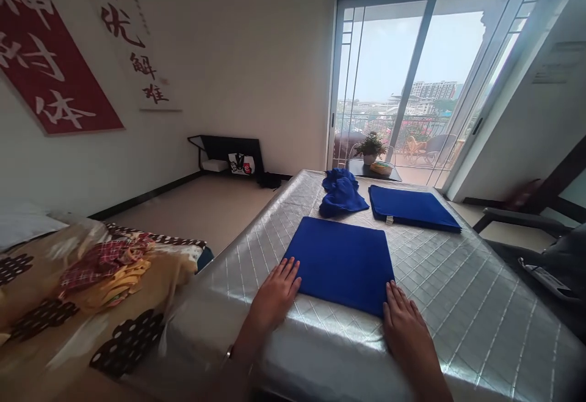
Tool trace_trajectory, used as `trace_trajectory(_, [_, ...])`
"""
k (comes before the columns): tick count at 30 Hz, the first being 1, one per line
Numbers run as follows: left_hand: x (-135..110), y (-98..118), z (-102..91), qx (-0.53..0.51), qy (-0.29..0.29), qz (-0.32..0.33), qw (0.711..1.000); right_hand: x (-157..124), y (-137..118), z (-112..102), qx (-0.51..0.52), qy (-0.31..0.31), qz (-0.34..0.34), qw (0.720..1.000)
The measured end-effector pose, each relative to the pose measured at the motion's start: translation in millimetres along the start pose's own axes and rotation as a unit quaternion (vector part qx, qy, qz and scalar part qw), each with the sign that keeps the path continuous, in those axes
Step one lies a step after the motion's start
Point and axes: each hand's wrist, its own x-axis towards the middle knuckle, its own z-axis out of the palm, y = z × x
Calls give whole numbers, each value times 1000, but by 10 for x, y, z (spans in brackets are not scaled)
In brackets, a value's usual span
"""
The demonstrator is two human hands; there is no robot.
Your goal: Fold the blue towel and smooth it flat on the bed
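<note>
The folded, square, deep-blue cloth (pixel 341 263) lies flat near the front edge of the silver quilted mattress (pixel 458 292). The left hand (pixel 276 295) rests open, fingers spread, at the cloth's near left corner; the right hand (pixel 405 323) lies open and flat at the near right corner, fingertips touching the hem. Neither hand grips anything.

The work in hand looks like pressing the fold flat and squaring it. To do it well, keep both palms low and sweep outward from the middle toward the far corners, so trapped air and creases leave at the edges, and check that the layers line up along the near hem.

Toward the far edge sits a crumpled blue cloth (pixel 341 193), and just beside it, on the right, a second folded blue cloth (pixel 412 207) with a small tag showing. A patterned brown bedspread (pixel 68 304) lies off the mattress's left edge.
</note>
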Motion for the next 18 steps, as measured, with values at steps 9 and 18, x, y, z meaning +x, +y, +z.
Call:
trace_trajectory(9, [-93,105,-134,-16,108,-22,994,-3,3,-106,33,32,20,999])
trace_trajectory(18, [-130,158,-197,2,135,-3,991,-111,60,-181,69,156,-96,981])
